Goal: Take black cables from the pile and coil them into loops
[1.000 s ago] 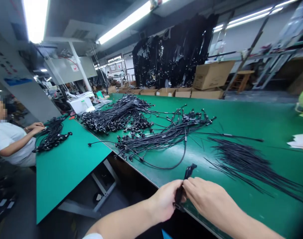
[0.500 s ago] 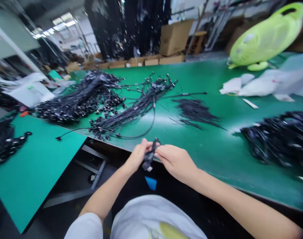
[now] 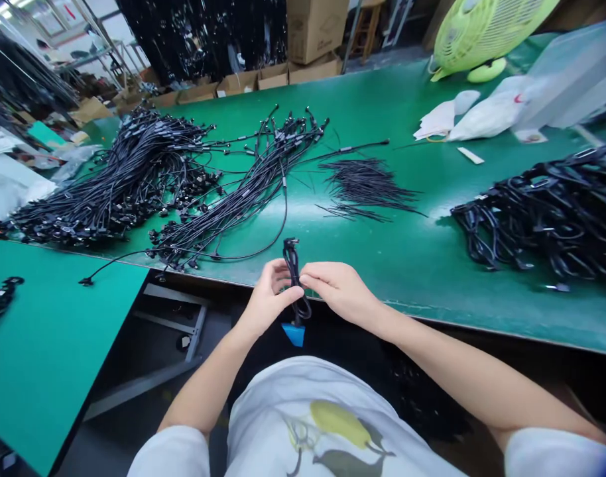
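Both hands meet at the near edge of the green table. My left hand and my right hand pinch a short folded black cable between them. The cable stands upright, its connector end at the top and a loop hanging below the fingers. Loose black cables lie fanned out on the table just beyond my hands. A bundle of thin black ties lies further back, to the right of them.
A large heap of black cables fills the table's left. Coiled black cables pile up at the right. White bags and a green fan stand at the back right. A lower green table sits left. Cardboard boxes stand behind.
The camera has tilted down and swung right; the co-worker at left is out of view. My hands stay on the cable, which now stands more upright with a loop below.
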The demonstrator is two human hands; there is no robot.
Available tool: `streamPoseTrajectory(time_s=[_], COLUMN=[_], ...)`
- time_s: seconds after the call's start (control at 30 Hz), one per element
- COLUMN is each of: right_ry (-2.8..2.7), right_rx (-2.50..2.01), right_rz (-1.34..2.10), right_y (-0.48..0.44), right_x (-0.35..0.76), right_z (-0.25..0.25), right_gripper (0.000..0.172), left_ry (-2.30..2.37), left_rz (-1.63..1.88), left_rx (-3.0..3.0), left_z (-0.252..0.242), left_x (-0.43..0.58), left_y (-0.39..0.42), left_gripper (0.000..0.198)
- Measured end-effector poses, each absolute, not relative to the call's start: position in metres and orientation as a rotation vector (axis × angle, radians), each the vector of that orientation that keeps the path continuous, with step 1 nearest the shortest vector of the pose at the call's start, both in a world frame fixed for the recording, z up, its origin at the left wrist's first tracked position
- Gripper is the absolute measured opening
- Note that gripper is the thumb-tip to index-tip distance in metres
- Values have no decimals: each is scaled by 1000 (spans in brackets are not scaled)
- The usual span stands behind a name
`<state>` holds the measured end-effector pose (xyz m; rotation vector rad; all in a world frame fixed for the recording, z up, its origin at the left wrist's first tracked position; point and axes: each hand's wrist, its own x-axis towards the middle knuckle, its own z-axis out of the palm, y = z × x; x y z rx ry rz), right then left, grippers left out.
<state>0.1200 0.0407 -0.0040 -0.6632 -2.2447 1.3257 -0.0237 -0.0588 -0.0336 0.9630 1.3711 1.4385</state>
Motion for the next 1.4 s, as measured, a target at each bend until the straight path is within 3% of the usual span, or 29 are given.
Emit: streamPoseTrajectory(time_s=[0.07,0.2,0.27,0.37,0.47,0.57,0.67,0.77,0.97,1.23,1.4], right_ry=[-2124,-1681,-1620,-1915,-2270,-2161,-2051,-2165,-2336,-2146,-2078], right_rx=[-651,-685,-720,-763,-805,-828,-665,-521,-819,-863,-821], right_rz=[1521,2229,2353,2102,1535,1070,982,931,296,531,958], right_y=[37,39,43,45,46,51,60,63,52,84,82], right_x=[119,115,115,120,131,137,131,118,99,100,104], right_z=[-5,-18,-26,-31,-26,-16,-10,-11,-23,-26,-30], right_gripper=[35,47,49,48,42,27,39,31,21,23,24], left_ry=[1214,1108,1075,1071,1074,1040,996,1005,1081,818,852], left_rz=[1385,1449,1439,1446,1575,1584,1410,1337,1321,1331,1358], left_rx=[942,947,862,713,579,506,576,625,505,339,236], left_z=[-35,-31,-31,-32,-32,-29,-29,-32,-37,-31,-35], left_x=[-21,-12,-9,-7,-9,-8,-1,7,15,13,8], left_y=[-58,-59,-58,-53,-45,-40,-40,-41,-37,-33,-34], left_gripper=[46,44,40,31,26,26,27,32,30,24,20])
